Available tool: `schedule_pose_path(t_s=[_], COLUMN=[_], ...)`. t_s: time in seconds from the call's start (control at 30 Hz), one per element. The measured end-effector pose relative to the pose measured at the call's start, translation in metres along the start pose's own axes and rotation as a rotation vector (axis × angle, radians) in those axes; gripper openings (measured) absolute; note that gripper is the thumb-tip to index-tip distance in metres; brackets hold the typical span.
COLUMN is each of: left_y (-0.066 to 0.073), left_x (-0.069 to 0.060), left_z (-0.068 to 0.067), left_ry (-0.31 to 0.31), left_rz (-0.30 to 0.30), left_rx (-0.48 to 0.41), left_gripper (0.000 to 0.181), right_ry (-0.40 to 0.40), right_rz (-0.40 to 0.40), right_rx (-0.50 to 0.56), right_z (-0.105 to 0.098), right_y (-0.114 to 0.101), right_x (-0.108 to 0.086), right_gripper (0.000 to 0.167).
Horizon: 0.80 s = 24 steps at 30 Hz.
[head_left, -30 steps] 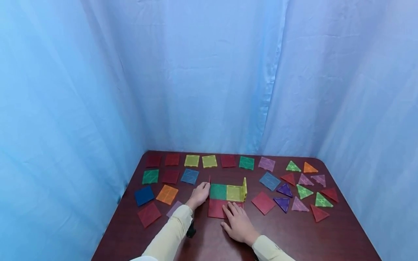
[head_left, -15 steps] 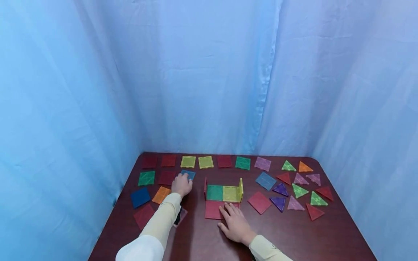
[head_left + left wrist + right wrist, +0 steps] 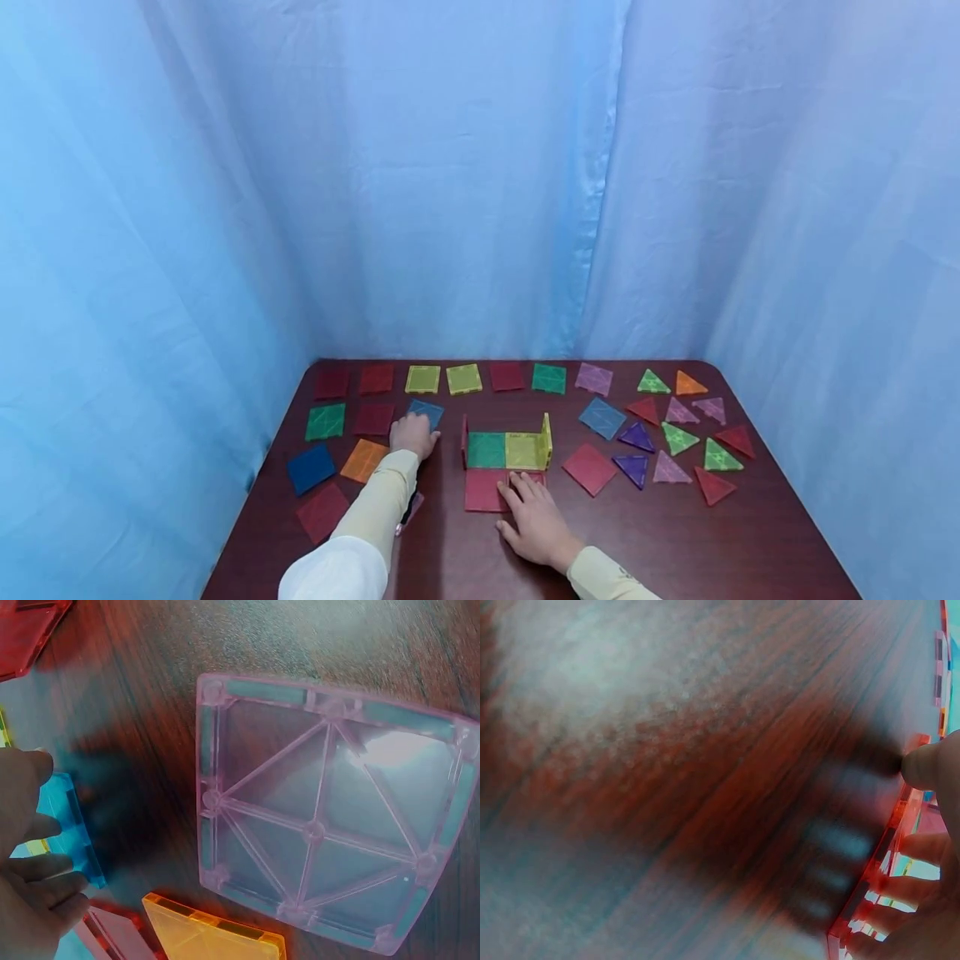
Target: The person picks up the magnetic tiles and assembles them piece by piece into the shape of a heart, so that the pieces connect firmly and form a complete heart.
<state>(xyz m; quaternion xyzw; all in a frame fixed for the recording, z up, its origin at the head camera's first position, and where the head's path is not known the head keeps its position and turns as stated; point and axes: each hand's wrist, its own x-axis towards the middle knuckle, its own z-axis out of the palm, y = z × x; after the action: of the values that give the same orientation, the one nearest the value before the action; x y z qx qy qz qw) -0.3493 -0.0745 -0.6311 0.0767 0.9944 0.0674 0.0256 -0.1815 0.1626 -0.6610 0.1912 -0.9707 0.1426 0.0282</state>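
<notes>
My left hand [image 3: 415, 435] is over the near edge of a translucent blue square tile [image 3: 427, 412], its fingers spread beside the tile [image 3: 71, 825] in the left wrist view. Whether they touch it is unclear. In the middle, a flat green tile [image 3: 486, 451] and a yellow one [image 3: 521, 451] lie side by side. A red tile [image 3: 464, 442] stands upright at their left and a yellow tile [image 3: 546, 442] at their right. Two red tiles lie in front, the left one [image 3: 482, 492] plainly visible. My right hand [image 3: 536, 525] rests its extended fingers on the other, mostly covering it.
Square tiles such as the orange [image 3: 364, 460], dark blue [image 3: 311, 469] and pink [image 3: 315, 825] ones lie at the left. More squares line the back edge. Several triangles [image 3: 678, 438] spread over the right side, near a loose red square [image 3: 589, 469]. Blue curtains [image 3: 450, 183] surround the table.
My left hand has let go of the upright red tile and moved left to the blue tile. The red tile stays standing by itself. My right hand keeps its place.
</notes>
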Motion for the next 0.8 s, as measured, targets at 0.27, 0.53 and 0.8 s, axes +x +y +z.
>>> schedule_pose_path(t_s=[0.27,0.53,0.8], left_y=[-0.007,-0.006,0.001], left_x=[-0.003,-0.007,0.000], left_z=[0.008,-0.010,-0.032], left_ry=[0.036,-0.043,-0.097], left_rz=[-0.046,0.083,0.164], left_rx=[-0.080,-0.044,-0.098], left_gripper=[0.050,0.047,0.008], right_ry=[-0.036,-0.026,0.026], right_rz=[0.010,0.025,0.010], right_rx=[-0.009,-0.019,-0.046], right_z=[-0.001,0.000,0.008], right_y=[0.001,-0.001,0.002], right_x=[0.002,0.002,-0.001], right_gripper=[0.060,0.060,0.061])
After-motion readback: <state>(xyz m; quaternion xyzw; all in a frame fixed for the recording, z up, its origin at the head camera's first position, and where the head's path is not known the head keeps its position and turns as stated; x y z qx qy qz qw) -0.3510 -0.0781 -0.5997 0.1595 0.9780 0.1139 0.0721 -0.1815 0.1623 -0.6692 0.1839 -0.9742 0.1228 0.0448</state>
